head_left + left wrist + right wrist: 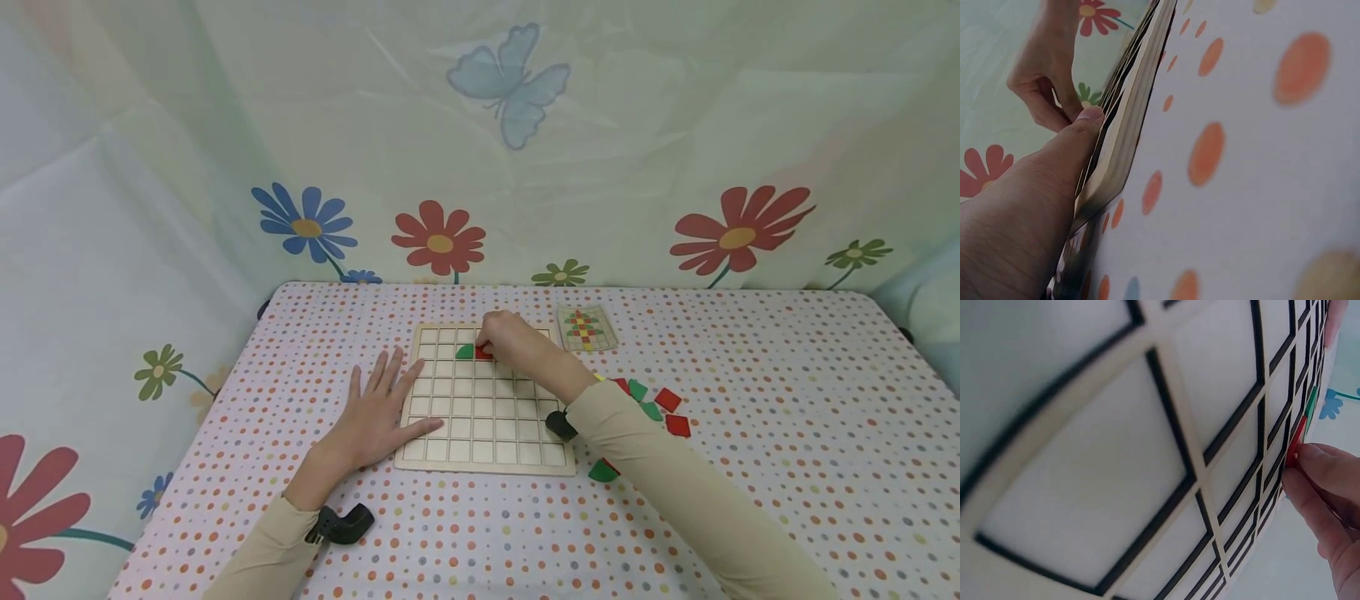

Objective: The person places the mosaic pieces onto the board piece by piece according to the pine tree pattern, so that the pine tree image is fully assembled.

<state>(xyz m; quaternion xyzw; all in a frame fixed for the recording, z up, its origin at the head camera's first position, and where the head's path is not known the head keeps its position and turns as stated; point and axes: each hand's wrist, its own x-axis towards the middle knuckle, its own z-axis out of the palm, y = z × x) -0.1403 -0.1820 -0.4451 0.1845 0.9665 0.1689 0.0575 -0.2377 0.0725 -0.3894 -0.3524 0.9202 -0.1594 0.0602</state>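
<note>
A pale wooden grid board (483, 429) lies on the spotted table. My left hand (375, 421) is spread at its left side, the thumb resting over the edge and the fingers straight; in the left wrist view that thumb (1054, 159) lies along the board's rim. Over the upper rows, my right hand (510, 337) pinches a red square tile (1296, 440) between thumb and fingers, at a cell of the grid. Immediately left of the red tile, a green rounded tile (465, 352) sits in a cell. Part of the board is hidden under the right hand and forearm.
A pattern card (587, 327) with a colored tree design lies beyond the board's upper right corner. Loose red tiles (678, 426) and green tiles (651, 411) are scattered right of the board, some partly behind the right sleeve. Another green tile (602, 472) lies near the lower right corner.
</note>
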